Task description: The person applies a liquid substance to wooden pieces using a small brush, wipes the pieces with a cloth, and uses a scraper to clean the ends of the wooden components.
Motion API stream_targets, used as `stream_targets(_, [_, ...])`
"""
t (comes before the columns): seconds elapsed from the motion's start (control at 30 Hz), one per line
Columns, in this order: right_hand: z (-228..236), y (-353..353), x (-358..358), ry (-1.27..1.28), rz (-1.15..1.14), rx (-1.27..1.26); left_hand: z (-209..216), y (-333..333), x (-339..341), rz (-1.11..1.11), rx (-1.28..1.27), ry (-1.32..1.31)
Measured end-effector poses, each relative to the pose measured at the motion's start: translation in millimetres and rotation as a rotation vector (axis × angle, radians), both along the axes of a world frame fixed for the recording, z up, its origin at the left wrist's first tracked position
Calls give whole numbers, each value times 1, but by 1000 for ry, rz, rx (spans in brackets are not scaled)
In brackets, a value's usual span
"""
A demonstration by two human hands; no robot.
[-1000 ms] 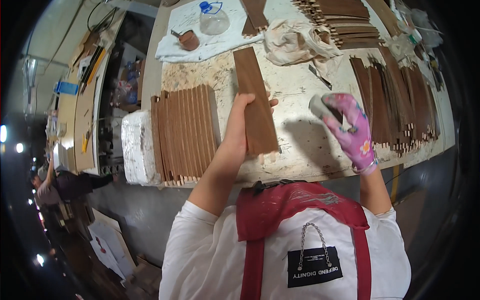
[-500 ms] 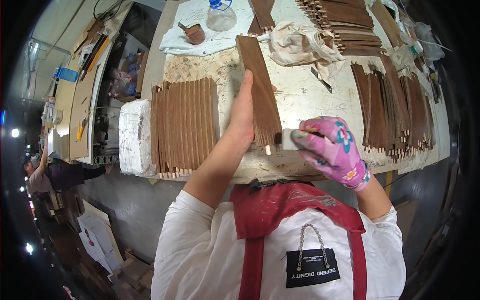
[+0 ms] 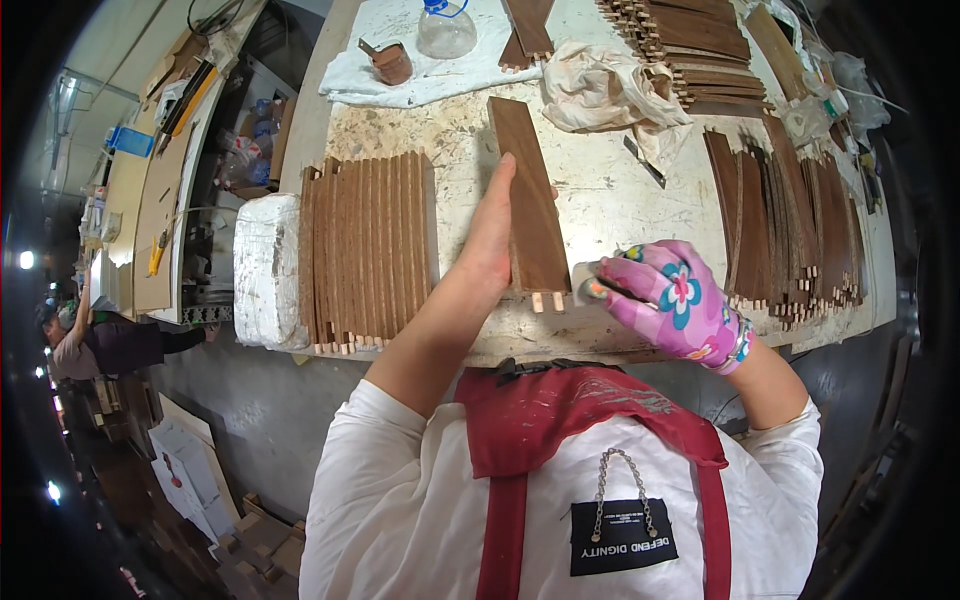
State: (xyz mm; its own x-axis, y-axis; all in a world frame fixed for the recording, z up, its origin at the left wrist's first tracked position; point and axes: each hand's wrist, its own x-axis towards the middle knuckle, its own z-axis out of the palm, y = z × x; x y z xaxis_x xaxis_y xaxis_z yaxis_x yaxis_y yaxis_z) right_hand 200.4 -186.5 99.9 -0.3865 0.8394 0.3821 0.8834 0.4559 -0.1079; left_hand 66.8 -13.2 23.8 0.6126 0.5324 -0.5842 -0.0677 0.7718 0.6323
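- Here, the biggest thing is your white table [image 3: 610,215], with marks and brown spots on it.
- On your right lies a big bunch of brown boards [image 3: 828,215], and on your left a neat row of boards [image 3: 367,250] stands side by side.
- A crumpled cloth [image 3: 600,95] sits past your hands, near the middle of the table.
- The wooden board [image 3: 532,195] you're working on is in front of you, between the row and the bunch, tilted a little, with one end toward you.
- Your right hand [image 3: 672,300] wears a pink flowery glove, its fingers closed around a small pale block.
- Your bare left hand [image 3: 490,240] grips the wooden board, thumb along its left edge and fingers going behind.
- The small pale block [image 3: 582,280] is just beside the board's near right corner; I can't tell if they touch. It looks like you're at the rubbing step, so the next move seems to call for a firm left hand and a light, flat right one.
- Smallest are two wooden pegs [image 3: 538,302] poking from the near end; go gently around them.
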Motion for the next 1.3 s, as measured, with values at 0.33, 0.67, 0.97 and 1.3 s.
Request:
stream_targets(0.33, [-31, 56, 36, 884, -398, -335, -6, 15, -19, -29, -53, -34])
stream_targets(0.67, [-108, 278, 69, 699, -450, -43, -47, -3, -68, 10, -86, -36])
stream_targets(0.97, [-126, 249, 92, 573, -392, 146, -20, 8, -48, 182, -112, 113])
stream_targets(1.3, [-114, 40, 175, 512, -1173, -222, -31, 7, -38, 129, -72, 145])
